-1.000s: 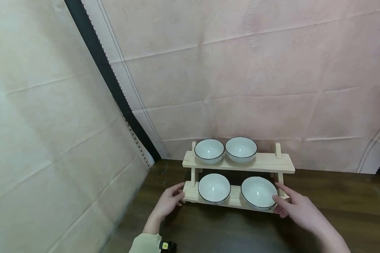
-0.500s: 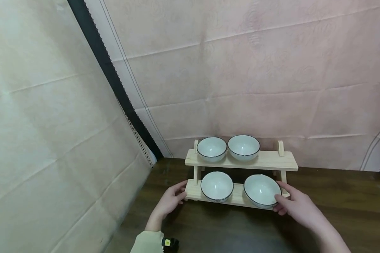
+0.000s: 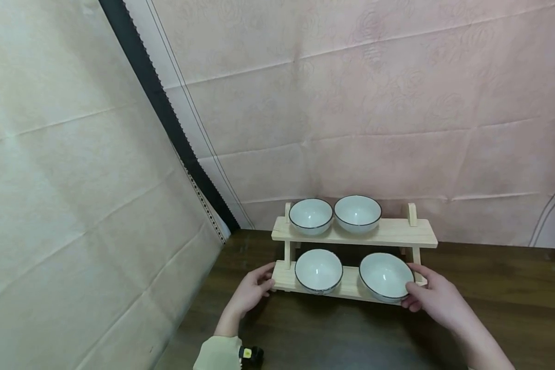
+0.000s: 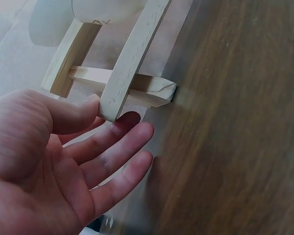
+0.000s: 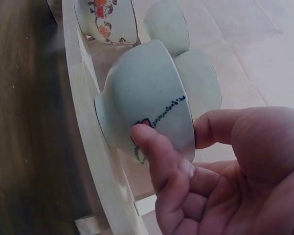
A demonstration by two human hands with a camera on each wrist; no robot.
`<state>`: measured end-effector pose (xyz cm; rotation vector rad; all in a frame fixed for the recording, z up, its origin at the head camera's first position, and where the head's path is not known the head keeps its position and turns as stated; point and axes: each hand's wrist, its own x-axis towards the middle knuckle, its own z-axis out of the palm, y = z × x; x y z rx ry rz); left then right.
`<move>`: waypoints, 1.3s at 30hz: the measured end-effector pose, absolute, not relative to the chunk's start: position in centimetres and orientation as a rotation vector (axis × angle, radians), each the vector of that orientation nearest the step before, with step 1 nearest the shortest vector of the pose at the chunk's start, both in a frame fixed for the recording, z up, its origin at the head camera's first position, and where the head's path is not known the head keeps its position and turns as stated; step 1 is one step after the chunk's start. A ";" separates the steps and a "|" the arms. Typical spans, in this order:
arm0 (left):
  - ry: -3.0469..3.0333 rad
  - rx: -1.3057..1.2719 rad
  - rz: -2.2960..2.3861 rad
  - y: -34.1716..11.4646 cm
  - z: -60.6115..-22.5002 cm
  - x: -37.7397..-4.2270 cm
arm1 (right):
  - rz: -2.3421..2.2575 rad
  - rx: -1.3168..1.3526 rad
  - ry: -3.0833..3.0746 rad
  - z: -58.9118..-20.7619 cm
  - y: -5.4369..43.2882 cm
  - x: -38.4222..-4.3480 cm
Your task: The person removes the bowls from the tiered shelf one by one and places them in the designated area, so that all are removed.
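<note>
A two-tier pale wooden rack (image 3: 351, 291) stands on the dark table, with two white dark-rimmed bowls on each tier. At the lower tier's left end is my left hand (image 3: 250, 290), its thumb against the plank (image 4: 122, 81) and its fingers around the end. My right hand (image 3: 437, 298) holds the lower right bowl (image 3: 385, 276) by its right side between thumb and finger. That bowl's painted outside (image 5: 151, 93) shows in the right wrist view. Left of it on the same tier sits another bowl (image 3: 318, 271).
On the upper tier, a left bowl (image 3: 311, 216) and a right bowl (image 3: 357, 213) stand side by side, with bare plank (image 3: 398, 231) to their right. A pale cloth wall (image 3: 374, 128) rises close behind the rack. Another cloth wall (image 3: 97, 205) stands at the left.
The head view has shifted slightly. The lower right bowl has moved a little to the right along its tier with my right hand. My left hand stays at the rack's left end.
</note>
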<state>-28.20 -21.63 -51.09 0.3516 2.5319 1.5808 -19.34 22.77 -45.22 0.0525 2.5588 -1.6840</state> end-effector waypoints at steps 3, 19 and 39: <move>2.540 0.344 1.566 -21.6 -51.1 -28.4 | -1.703 0.057 2.548 -45.2 22.8 -19.3; 2.565 0.306 1.531 -21.4 -51.2 -28.6 | -1.732 -0.027 2.502 -44.2 23.3 -18.8; 2.552 0.293 1.547 -21.5 -51.3 -28.5 | -1.681 -0.369 2.319 -43.3 24.4 -17.5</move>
